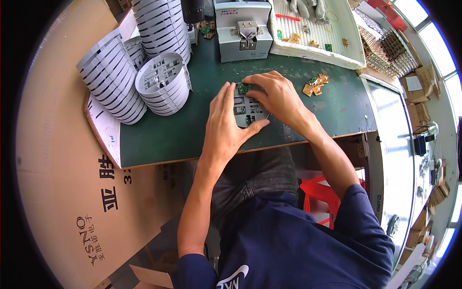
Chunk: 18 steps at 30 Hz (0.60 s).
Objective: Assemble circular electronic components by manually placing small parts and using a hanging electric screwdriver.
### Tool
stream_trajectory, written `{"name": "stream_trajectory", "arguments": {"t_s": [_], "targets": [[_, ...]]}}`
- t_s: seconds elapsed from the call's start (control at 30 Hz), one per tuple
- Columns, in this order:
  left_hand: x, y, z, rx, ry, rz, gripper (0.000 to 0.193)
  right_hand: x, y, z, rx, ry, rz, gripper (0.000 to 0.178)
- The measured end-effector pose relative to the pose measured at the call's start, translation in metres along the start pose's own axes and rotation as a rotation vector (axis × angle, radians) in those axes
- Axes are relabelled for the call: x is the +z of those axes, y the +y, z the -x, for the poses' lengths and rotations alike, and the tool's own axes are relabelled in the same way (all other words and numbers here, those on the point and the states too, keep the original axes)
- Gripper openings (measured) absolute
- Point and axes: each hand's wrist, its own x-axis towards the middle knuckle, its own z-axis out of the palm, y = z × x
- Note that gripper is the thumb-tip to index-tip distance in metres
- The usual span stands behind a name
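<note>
A grey round plastic housing [248, 107] with moulded slots lies on the green workbench in front of me. My left hand [222, 120] grips it, fingers straight along its left side and thumb at its near edge. At the housing's far end sits a small green circuit board [244, 88]. My right hand [281, 98] reaches over from the right, its thumb and forefinger closed at that board. The right palm and fingers hide part of the housing's right side.
Tall stacks of similar grey housings [110, 79] stand at the left. A grey bench machine [244, 38] stands at the back, beside a white tray [332, 57] of small parts. Several loose small boards [316, 85] lie on the workbench [202, 137] to the right. A red stool [321, 192] is below.
</note>
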Motion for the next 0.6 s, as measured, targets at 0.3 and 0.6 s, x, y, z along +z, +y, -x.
{"name": "stream_trajectory", "arguments": {"t_s": [0.3, 0.6], "targets": [[-0.001, 0.009, -0.001, -0.01, -0.034, -0.12, 0.089, -0.004, 0.002, -0.005, 0.004, -0.072, -0.022, 0.034], [0.002, 0.009, 0.001, 0.027, -0.034, -0.203, 0.088, -0.003, 0.01, 0.013, 0.01, 0.015, -0.096, 0.021]]}}
